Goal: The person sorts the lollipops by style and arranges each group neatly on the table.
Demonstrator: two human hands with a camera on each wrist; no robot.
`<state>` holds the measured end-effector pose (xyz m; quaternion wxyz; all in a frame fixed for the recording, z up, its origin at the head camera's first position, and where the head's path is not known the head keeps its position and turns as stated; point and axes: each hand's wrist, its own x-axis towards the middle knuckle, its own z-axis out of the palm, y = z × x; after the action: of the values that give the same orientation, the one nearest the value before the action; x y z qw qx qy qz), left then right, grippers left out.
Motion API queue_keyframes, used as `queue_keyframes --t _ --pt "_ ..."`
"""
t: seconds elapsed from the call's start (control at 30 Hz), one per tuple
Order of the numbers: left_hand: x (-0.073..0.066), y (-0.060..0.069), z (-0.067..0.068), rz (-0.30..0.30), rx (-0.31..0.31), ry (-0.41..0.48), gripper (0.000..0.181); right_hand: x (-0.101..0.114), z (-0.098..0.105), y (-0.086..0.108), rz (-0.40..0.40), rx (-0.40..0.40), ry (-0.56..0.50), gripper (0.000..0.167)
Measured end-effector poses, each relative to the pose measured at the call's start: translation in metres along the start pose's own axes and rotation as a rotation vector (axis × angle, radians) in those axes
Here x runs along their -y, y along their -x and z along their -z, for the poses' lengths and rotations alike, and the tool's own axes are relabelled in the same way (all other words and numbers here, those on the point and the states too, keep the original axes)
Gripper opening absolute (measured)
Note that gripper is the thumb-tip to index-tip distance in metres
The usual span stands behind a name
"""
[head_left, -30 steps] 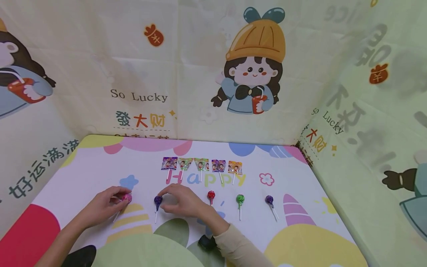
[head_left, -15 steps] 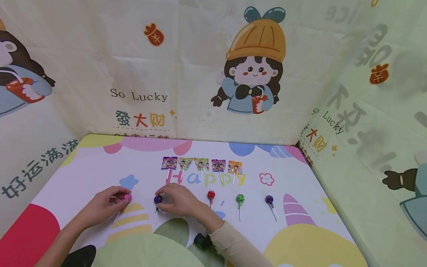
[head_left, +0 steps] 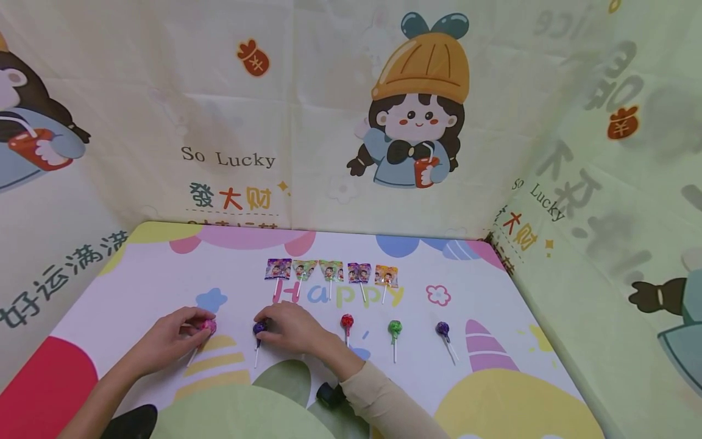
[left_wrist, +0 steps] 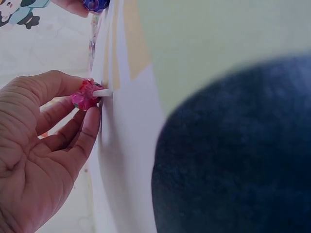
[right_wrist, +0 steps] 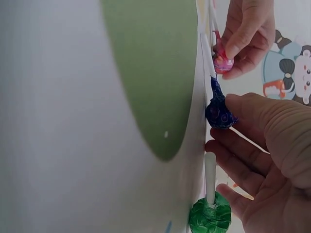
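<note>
My left hand [head_left: 172, 338] pinches a pink-wrapped lollipop [left_wrist: 86, 95] by its ball between thumb and fingers, and its white stick points toward me on the table. To the right of it, my right hand [head_left: 293, 329] has its thumb and fingers round the ball of a dark purple-blue lollipop [right_wrist: 221, 112], whose stick also points toward me. In the head view the fingers partly cover this ball. Farther right in the same row lie a red lollipop [head_left: 347, 321], a green lollipop [head_left: 395, 329] and another purple lollipop [head_left: 443, 329], untouched.
Behind the row, several lollipops in flat printed wrappers [head_left: 331, 270] lie side by side across the table mat [head_left: 460, 280]. A printed cloth [head_left: 329, 122] hangs at the back and sides. Part of a black object [head_left: 131, 422] shows at the lower left.
My right hand has moved slightly left, and its thumb and fingers have closed round the purple lollipop's ball. The left hand has stayed put on the pink lollipop.
</note>
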<state>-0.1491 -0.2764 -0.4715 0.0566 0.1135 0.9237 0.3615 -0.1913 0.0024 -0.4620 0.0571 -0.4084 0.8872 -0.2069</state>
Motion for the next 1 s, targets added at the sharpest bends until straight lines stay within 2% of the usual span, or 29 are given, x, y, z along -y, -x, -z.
queue_keyframes --t 0.53,0.7,0.87,1.0 --pt "-0.001 0.0 -0.004 -0.016 -0.045 -0.007 0.039 0.001 0.002 -0.002 -0.007 0.007 -0.002 0.029" --pt "-0.009 -0.003 -0.006 -0.055 -0.059 0.019 0.036 0.0 0.002 -0.001 -0.01 0.021 -0.012 0.029" --pt "-0.019 -0.011 -0.011 -0.09 -0.059 0.054 0.033 -0.002 0.002 0.002 0.006 0.016 -0.011 0.028" --pt "-0.03 -0.019 -0.018 -0.148 -0.065 0.09 0.031 -0.005 0.002 0.006 0.012 0.008 -0.012 0.028"
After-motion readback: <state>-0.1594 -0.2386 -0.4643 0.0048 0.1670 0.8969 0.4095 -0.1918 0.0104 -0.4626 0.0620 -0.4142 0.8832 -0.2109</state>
